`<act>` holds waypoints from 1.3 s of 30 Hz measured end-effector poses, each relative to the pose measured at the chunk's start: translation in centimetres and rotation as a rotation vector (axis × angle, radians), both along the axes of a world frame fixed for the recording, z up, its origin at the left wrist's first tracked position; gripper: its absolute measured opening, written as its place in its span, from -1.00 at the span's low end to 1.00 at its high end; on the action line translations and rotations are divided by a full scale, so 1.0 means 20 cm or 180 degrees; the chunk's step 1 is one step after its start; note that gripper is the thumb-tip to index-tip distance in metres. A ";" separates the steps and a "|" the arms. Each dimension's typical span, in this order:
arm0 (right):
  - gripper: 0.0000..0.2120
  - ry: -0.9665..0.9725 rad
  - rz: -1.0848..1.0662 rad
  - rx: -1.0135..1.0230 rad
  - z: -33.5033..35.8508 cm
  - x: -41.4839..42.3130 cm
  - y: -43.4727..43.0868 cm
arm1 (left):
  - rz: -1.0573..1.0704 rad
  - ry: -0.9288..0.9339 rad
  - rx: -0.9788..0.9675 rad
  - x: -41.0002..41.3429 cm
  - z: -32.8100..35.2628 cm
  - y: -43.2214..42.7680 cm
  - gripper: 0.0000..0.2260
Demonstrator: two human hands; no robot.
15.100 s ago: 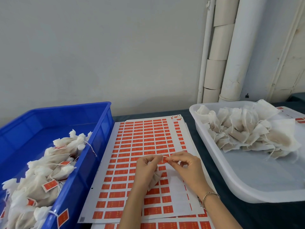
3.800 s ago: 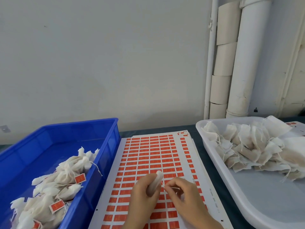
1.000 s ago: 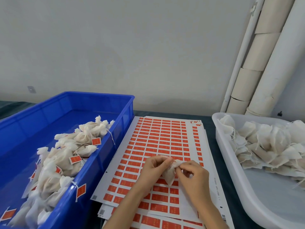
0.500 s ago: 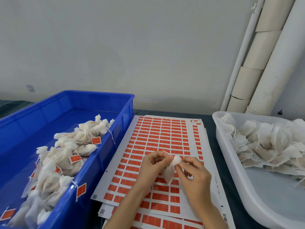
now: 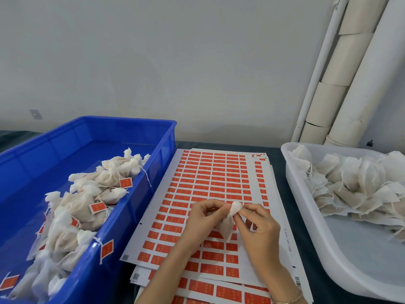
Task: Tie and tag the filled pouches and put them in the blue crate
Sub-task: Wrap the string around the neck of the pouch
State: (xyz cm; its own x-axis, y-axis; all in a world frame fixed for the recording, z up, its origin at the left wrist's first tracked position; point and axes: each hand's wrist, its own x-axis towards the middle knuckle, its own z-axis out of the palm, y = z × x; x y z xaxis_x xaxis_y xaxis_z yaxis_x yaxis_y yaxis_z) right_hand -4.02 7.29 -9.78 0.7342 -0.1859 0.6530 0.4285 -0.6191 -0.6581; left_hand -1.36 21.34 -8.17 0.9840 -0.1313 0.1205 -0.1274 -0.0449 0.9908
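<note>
Left hand [image 5: 202, 219], right hand [image 5: 262, 228] pinch one pouch [image 5: 226, 226]; one blue crate [image 5: 109, 132].

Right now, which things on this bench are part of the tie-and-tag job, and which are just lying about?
Part of the job:
- pouch, pinched by left hand and right hand
- red label sheets
- blue crate holding tagged pouches
- white tray of untagged pouches

Just there:
- wall pipes
- small wall plate
- dark table cover

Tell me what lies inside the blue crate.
Tied white pouches with orange tags, heaped along the blue crate's near right side; bare blue floor beyond. The heap covers whatever lies beneath it.
</note>
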 end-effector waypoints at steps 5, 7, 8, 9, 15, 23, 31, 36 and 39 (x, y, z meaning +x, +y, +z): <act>-0.75 0.0237 -0.0054 0.0067 0.01 0.00 0.01 | 0.0030 -0.0002 0.0087 0.00 -0.01 0.00 -0.91; -0.78 0.0364 -0.0093 0.0094 0.00 0.01 0.01 | 0.0037 0.0026 0.0147 0.00 -0.01 -0.01 -0.91; -0.80 0.0438 -0.0118 0.0101 0.00 0.01 0.01 | 0.0044 0.0027 0.0196 0.01 -0.02 -0.01 -0.91; -0.81 0.0501 -0.0140 0.0103 0.00 0.02 0.01 | 0.0064 0.0029 0.0230 0.00 -0.02 -0.01 -0.92; -0.82 0.0561 -0.0064 0.0035 0.00 0.02 0.02 | -0.0067 -0.0072 0.0397 0.00 -0.01 0.01 -0.83; -0.75 0.0650 0.0361 0.0004 -0.01 0.02 0.03 | -0.0307 -0.0520 0.0301 -0.02 0.00 -0.02 -0.80; -0.87 0.0528 0.0230 0.0060 0.00 0.03 0.03 | -0.0128 -0.0435 0.0262 0.00 -0.01 -0.01 -0.85; -0.86 0.0534 0.0041 0.0049 0.00 0.02 0.02 | -0.0167 -0.0351 0.0242 0.00 0.00 -0.01 -0.81; -0.89 0.0558 -0.0056 0.0066 0.00 0.02 0.02 | -0.0166 -0.0329 0.0203 -0.01 0.01 -0.02 -0.79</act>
